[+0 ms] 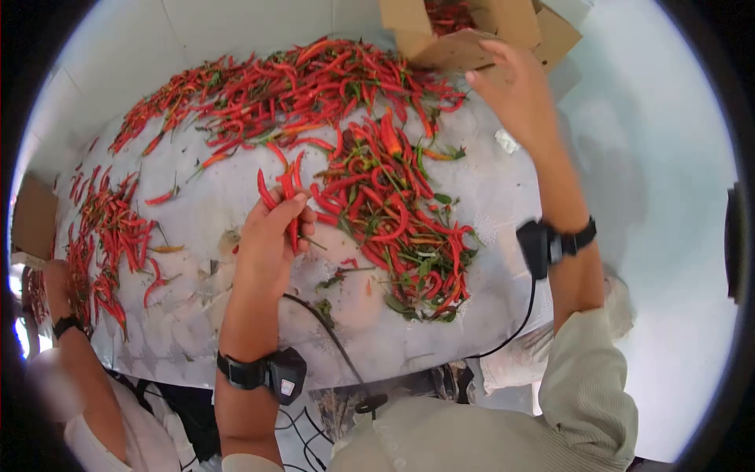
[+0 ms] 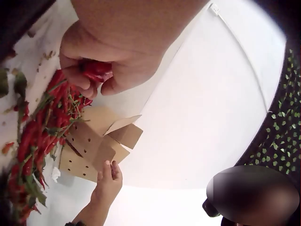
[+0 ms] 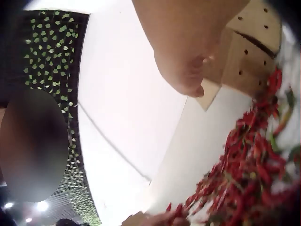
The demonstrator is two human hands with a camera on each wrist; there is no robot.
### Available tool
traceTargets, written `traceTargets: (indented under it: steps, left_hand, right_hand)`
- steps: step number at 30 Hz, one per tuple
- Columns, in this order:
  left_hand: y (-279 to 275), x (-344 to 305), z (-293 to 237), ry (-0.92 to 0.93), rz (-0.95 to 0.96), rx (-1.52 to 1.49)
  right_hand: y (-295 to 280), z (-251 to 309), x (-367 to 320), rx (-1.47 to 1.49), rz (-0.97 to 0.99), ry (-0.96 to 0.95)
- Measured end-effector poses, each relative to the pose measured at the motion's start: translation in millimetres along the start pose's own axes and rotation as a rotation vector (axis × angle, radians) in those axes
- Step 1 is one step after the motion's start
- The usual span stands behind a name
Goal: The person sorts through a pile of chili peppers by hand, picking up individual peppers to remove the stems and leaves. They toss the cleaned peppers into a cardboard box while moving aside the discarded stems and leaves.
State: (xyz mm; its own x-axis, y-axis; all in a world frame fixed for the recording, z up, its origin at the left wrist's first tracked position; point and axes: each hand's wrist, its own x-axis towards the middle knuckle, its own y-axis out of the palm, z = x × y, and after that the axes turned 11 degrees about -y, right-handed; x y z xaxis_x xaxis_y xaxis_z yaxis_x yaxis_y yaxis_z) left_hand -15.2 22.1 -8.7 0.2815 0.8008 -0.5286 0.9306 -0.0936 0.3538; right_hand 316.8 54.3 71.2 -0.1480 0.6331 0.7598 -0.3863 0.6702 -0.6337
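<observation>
Several red chilies [image 1: 289,189] are held in the left hand [image 1: 266,240], pinched between thumb and fingers above the pale table cover, left of a chili pile [image 1: 393,204]. In the left wrist view the left hand [image 2: 113,56] curls round red chilies [image 2: 95,70]. The right hand [image 1: 515,90] is raised beside the open cardboard box [image 1: 452,53], fingers bent towards its flap. Seen from the right wrist, the right hand [image 3: 188,61] is in front of the box [image 3: 244,63]; whether it holds anything is hidden there.
A long chili heap [image 1: 299,86] lies across the back of the covered table [image 1: 212,200]. Another pile [image 1: 118,224] lies at the left, where a second person's hand [image 1: 57,279] reaches in beside a cardboard box [image 1: 34,216]. Black cables [image 1: 334,334] hang near both wrists.
</observation>
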Motion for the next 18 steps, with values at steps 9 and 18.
traceTargets:
  steps: [9, 18]
  left_hand:
    - [5, 4, 8, -0.011, 0.019, 0.054]
    - [7, 0, 8, 0.002, 0.039, 0.045]
  right_hand:
    - [5, 113, -104, 0.508, 0.463, -0.041]
    - [-10, 116, -104, 0.276, 0.727, -0.055]
